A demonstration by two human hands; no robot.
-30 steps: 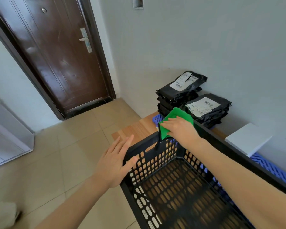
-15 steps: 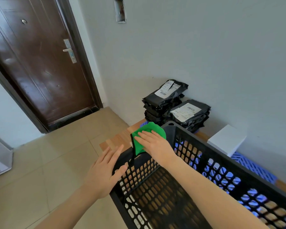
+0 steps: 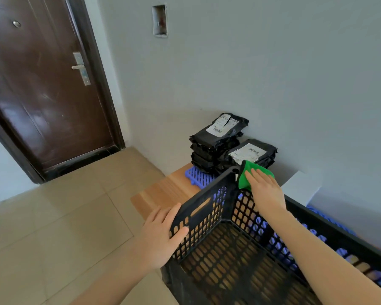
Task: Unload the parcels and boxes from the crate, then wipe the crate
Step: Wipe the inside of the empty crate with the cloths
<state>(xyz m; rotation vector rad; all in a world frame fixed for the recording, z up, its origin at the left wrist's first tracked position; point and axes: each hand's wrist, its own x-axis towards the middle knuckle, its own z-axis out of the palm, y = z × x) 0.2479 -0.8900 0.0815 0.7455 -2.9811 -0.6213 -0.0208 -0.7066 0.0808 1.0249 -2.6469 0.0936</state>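
Note:
A black perforated plastic crate (image 3: 209, 208) fills the lower right; nothing lies inside it. My right hand (image 3: 265, 191) presses a green cloth (image 3: 244, 179) flat against the far corner of the crate's rim. My left hand (image 3: 163, 234) rests on the outside of the crate's near left wall, fingers spread, thumb hooked over the rim. Two stacks of black parcels (image 3: 216, 144) with white labels stand behind the crate by the wall. A white box (image 3: 299, 188) lies to their right.
The parcels sit on a blue plastic pallet (image 3: 196, 176) over a wooden board (image 3: 161, 192). A grey wall runs behind. A dark brown door (image 3: 42, 89) stands at the left. Beige floor tiles (image 3: 64, 216) spread out at the left.
My right hand has slid the green cloth along the rim to the right, to the far corner. My left hand has closed in on the crate's left wall and now touches it.

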